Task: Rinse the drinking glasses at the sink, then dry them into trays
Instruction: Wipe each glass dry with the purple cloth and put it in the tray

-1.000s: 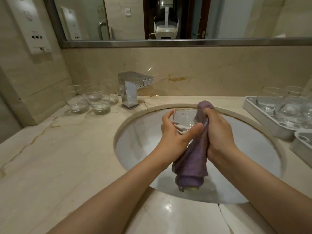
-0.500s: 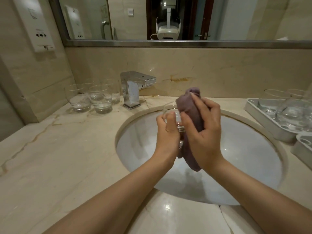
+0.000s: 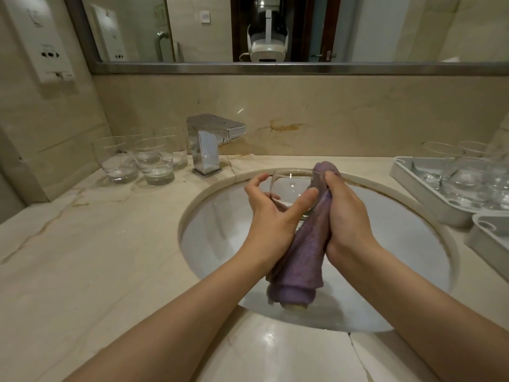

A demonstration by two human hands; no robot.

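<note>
Above the white oval sink basin (image 3: 413, 230), the left hand (image 3: 271, 213) curls round a clear, short drinking glass (image 3: 292, 191), while the right hand (image 3: 345, 216) grips a purple terry cloth (image 3: 297, 260) against its right side. Wet glass likely handles slippery, rigid and breakable; the lower wall and thick base seem the safest hold.

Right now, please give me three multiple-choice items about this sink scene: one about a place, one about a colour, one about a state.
1. Where does the tray with glasses stand?
A. right of the sink
B. left of the faucet
C. inside the sink

2. What colour is the cloth?
A. white
B. purple
C. green

3. What does the left hand do?
A. hangs idle
B. turns the faucet
C. holds a glass

Answers:
1 A: the tray sits on the counter at the right.
2 B: the cloth is purple.
3 C: the left hand holds the glass.
</note>
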